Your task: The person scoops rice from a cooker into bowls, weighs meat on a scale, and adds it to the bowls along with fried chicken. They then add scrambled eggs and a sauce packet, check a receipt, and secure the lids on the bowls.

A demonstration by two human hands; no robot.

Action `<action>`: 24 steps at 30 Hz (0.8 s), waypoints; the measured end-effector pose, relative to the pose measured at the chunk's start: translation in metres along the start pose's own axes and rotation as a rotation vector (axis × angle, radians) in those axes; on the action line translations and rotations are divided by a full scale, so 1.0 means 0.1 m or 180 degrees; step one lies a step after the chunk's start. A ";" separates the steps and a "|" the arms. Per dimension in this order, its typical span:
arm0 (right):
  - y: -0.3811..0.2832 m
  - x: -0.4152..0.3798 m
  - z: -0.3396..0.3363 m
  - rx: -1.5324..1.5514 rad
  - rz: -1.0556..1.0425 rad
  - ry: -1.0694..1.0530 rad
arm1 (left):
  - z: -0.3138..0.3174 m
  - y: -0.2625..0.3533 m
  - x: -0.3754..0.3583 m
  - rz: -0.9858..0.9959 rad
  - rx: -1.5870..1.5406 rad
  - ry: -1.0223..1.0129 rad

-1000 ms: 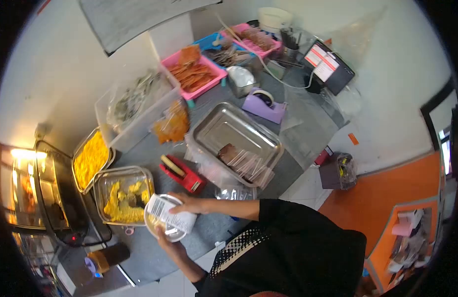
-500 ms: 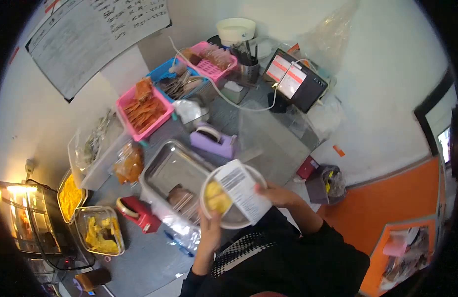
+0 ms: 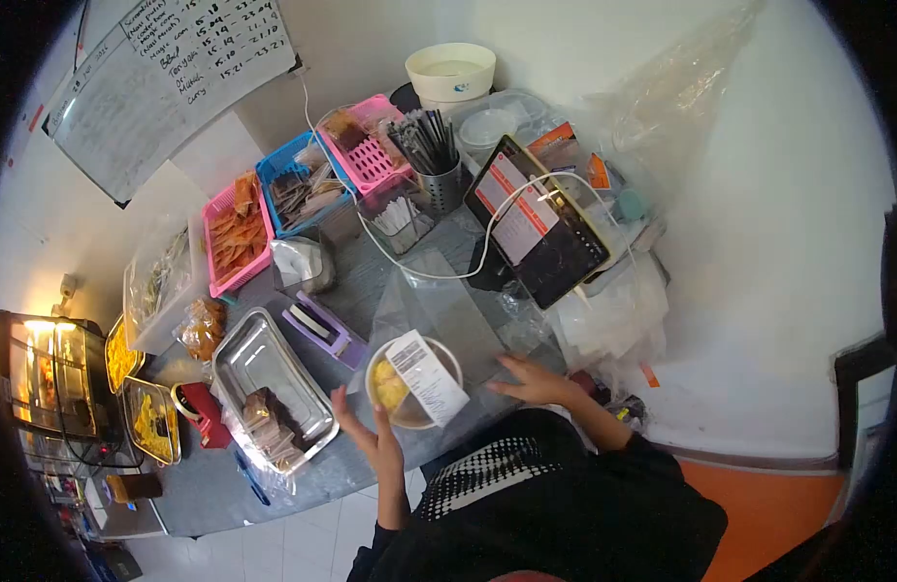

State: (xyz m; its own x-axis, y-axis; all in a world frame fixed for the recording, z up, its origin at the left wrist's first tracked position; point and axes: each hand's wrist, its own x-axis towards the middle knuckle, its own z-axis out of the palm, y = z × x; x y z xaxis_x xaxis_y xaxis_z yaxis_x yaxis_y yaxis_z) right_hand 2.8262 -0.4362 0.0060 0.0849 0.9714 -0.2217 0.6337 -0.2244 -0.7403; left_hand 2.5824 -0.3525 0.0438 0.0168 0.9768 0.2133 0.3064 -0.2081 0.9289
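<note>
A round bowl with yellow food under a clear lid rests on the grey table, a printed white label stuck across its top. Just left of the bowl is my left hand, fingers spread and holding nothing. My right hand is to the right of the bowl, its fingers apart at the edge of a clear plastic bag; whether it touches the bag I cannot tell. The bag lies flat behind the bowl. A metal tray with dark wrapped packets stands left of my left hand.
Behind the bowl are a purple tape dispenser, a tablet with a white cable, and a cup of black cutlery. Pink and blue baskets line the wall. A red tape dispenser and yellow food trays are at left.
The bowl has gone from between my hands down onto the table. Both hands have let go and moved apart. The view has shifted, showing more of the tablet and wall.
</note>
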 end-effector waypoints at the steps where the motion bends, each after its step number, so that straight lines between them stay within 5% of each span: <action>1: 0.19 -0.15 -0.18 -0.0488 -0.0102 -0.0133 | 0.03 0.22 -0.02 0.0391 0.0310 0.0365; 2: 0.41 -0.30 -0.31 -0.0810 0.0055 0.0186 | 0.17 0.45 -0.03 0.0914 -0.0010 0.0721; 5: 1.27 -0.47 -0.70 -0.0838 0.0733 0.1250 | 0.49 0.53 -0.28 0.1874 -0.0135 -0.0081; 7: 1.64 -0.51 -0.88 -0.0514 0.0159 0.2624 | 0.80 0.79 -0.27 0.2421 -0.0828 -0.1522; 9: 1.71 -0.43 -0.97 -0.0465 0.0399 0.3058 | 1.14 0.90 -0.34 0.2455 -0.0768 -0.2115; 11: 1.78 -0.41 -1.06 -0.0444 0.0618 0.2777 | 1.42 0.79 -0.34 0.1905 -0.0890 -0.2153; 13: 1.87 -0.46 -1.17 -0.0482 0.0801 0.1761 | 1.67 0.67 -0.26 0.1219 -0.1021 -0.1939; 16: 1.74 -0.38 -1.45 -0.1163 -0.0011 0.0400 | 2.07 0.47 -0.01 0.0288 -0.1543 -0.1186; 19: 1.96 -0.24 -1.43 -0.1206 -0.0920 0.0426 | 2.43 0.38 0.35 -0.0011 -0.2382 -0.0420; 20: 1.83 -0.22 -1.47 -0.1201 -0.0230 0.0167 | 2.54 0.36 0.47 -0.0119 -0.2612 -0.0184; 24: 2.12 -0.24 -1.42 -0.0929 0.0016 0.0839 | 2.98 0.13 1.04 -0.0793 -0.2562 0.0289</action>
State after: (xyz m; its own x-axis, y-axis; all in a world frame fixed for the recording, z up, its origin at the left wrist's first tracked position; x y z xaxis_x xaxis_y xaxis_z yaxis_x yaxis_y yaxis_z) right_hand 3.0681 -0.4962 -0.0556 0.2591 0.9655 -0.0264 0.8216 -0.2347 -0.5196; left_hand 2.8721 -0.2388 -0.0117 -0.0483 0.9982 -0.0348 -0.4805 0.0073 0.8769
